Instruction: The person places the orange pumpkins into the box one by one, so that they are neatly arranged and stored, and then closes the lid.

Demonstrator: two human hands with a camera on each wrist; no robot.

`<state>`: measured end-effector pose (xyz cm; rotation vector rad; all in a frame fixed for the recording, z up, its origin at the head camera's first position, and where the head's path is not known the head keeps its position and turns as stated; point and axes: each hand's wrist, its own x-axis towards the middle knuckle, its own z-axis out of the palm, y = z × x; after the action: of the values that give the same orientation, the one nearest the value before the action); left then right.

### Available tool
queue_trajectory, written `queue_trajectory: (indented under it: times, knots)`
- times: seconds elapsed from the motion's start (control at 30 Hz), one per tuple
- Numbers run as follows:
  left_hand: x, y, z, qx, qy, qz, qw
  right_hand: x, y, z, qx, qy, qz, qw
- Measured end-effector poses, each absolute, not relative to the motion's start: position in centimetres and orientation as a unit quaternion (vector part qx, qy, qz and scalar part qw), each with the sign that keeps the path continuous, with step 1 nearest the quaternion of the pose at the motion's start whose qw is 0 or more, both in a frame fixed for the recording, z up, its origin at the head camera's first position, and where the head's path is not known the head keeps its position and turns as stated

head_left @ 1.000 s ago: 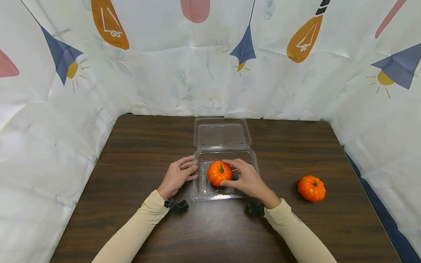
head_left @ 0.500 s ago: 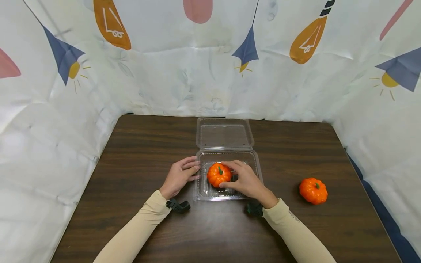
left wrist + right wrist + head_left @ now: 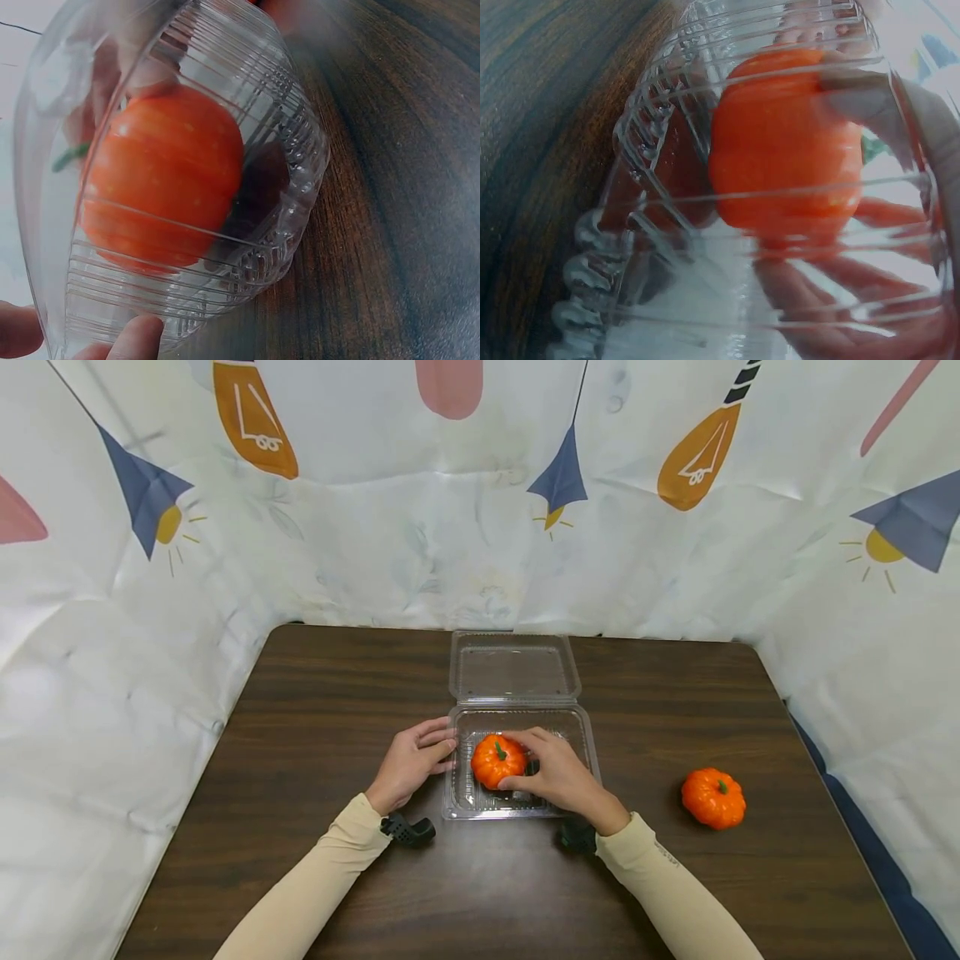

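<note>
A clear plastic clamshell container (image 3: 468, 802) lies open on the table, its lid (image 3: 513, 664) folded back. Inside its base, left of centre, is a small orange pumpkin (image 3: 495, 764) with a green stem. My right hand (image 3: 562, 775) reaches over the right side and holds this pumpkin between thumb and fingers. Seen through the ribbed wall in the right wrist view, the pumpkin (image 3: 780, 150) has fingers on both sides. My left hand (image 3: 408, 764) touches the container's left edge with fairly straight fingers. Fingertips (image 3: 141, 337) show against the wall in the left wrist view.
A second orange pumpkin (image 3: 714, 798) stands on the right of the dark wood table (image 3: 337, 693). Printed white cloth (image 3: 360, 543) hangs close behind the table and along both sides. Each wrist wears a dark strap (image 3: 407, 831).
The held pumpkin and my right hand have shifted slightly left and towards me within the container. My left hand stays at the container's left edge. The head view has shifted a little.
</note>
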<state>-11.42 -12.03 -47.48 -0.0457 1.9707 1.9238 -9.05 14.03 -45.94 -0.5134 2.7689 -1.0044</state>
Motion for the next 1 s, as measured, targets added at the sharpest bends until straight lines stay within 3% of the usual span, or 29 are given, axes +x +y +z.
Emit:
queue_trajectory:
  times: [0.43,1.0]
  knots:
    - [-11.2,-12.1,-47.2,-0.013,0.712,0.675,0.193,-8.9,14.1,-45.8,-0.179,0.92,-0.336,0.088]
    - [-11.2,-12.0,-47.1,-0.024,0.714,0.672,0.193,-8.3,16.2,-44.4,-0.191,0.913,-0.357,0.046]
